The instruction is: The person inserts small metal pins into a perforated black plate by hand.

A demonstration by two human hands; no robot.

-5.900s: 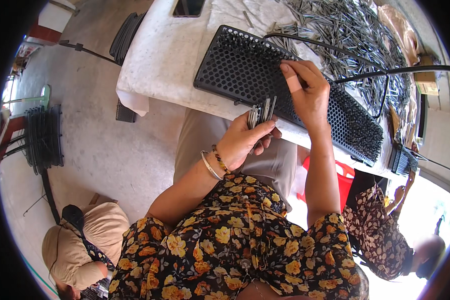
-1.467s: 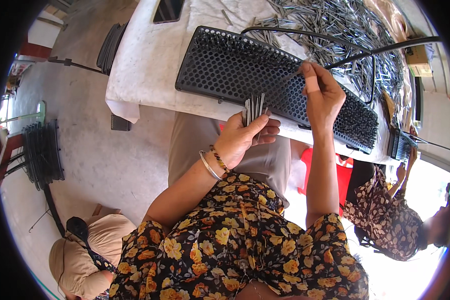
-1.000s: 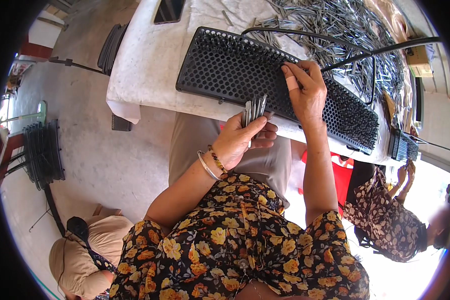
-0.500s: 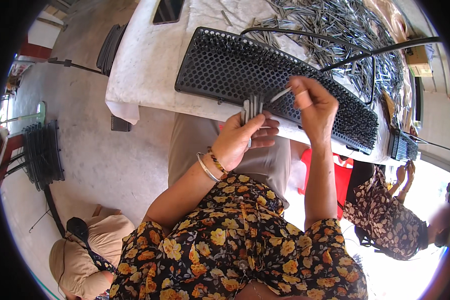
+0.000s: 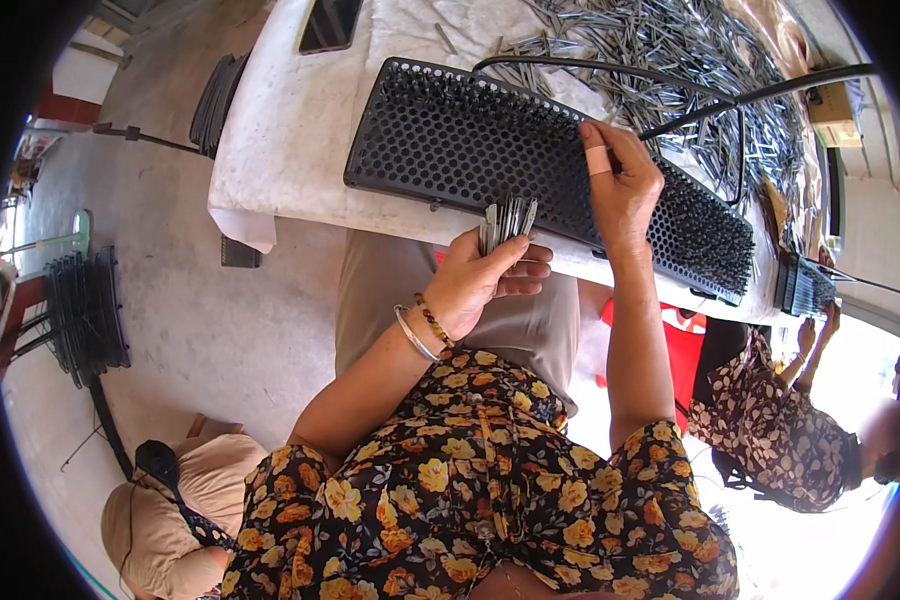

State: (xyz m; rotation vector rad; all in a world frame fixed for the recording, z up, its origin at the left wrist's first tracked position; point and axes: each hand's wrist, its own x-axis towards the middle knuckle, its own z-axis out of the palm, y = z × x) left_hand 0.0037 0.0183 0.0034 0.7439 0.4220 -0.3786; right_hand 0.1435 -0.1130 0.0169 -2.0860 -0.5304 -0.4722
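Observation:
My left hand is closed round a bundle of thin grey strips, their ends fanning up past the thumb. It stays just in front of a long black perforated panel lying along the table's near edge. At the panel's far edge, right of its middle, my right hand has its thumb and index finger pinched together. Whatever lies between those fingertips is hidden. A pale bandage wraps one finger. Short dark pieces stand in holes along the far edge and crowd the panel's right part.
A big pile of loose strips covers the table behind the panel. A black bent rod crosses above it. A dark phone lies at the far left. Other people sit at lower left and right; one's hands are near another panel.
My right hand moved from beside the bundle, where it pinched a single strip, up to the panel's far edge. My left hand tilted slightly, and its strips now fan out more.

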